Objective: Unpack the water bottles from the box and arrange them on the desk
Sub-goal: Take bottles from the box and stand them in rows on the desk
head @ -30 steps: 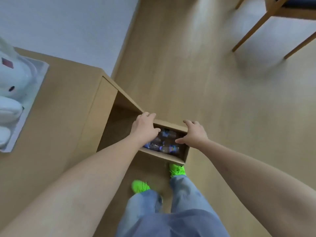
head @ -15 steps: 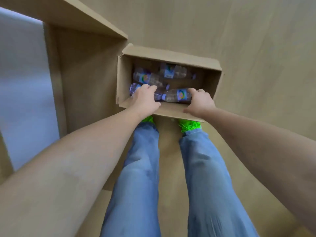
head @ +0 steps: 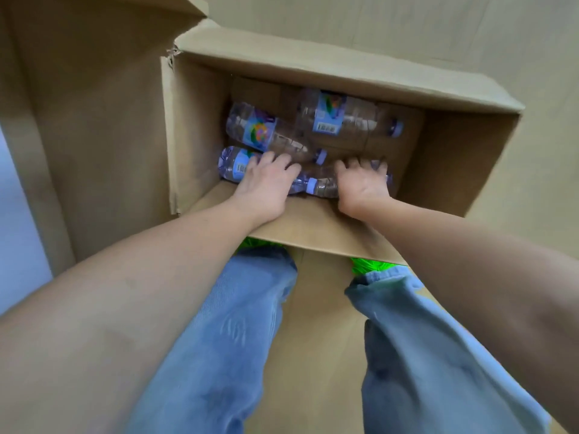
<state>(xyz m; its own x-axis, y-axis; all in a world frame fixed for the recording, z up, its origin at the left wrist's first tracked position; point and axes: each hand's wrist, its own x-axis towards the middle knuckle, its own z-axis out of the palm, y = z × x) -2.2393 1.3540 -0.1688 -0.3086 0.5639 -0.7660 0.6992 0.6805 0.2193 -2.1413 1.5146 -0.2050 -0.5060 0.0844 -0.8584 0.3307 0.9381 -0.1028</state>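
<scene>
An open cardboard box (head: 316, 228) stands on the floor in front of my feet. Several clear water bottles with blue caps and colourful labels lie on their sides inside it. My left hand (head: 266, 183) reaches into the box and its fingers curl over the near-left bottle (head: 233, 164). On the near-right bottle (head: 327, 187), mostly hidden, my right hand (head: 363, 184) curls its fingers round the body. Two more bottles (head: 260, 131) (head: 344, 117) lie untouched toward the far wall of the box.
The wooden side panel of the desk (head: 94, 120) rises just left of the box. My legs in blue jeans (head: 238, 324) and green shoes (head: 372, 266) stand right behind the box's near flap. Wooden floor (head: 407, 23) stretches beyond the box.
My head has come down much closer to the box. Both hands moved from the box's near edge down inside, onto the two nearest bottles.
</scene>
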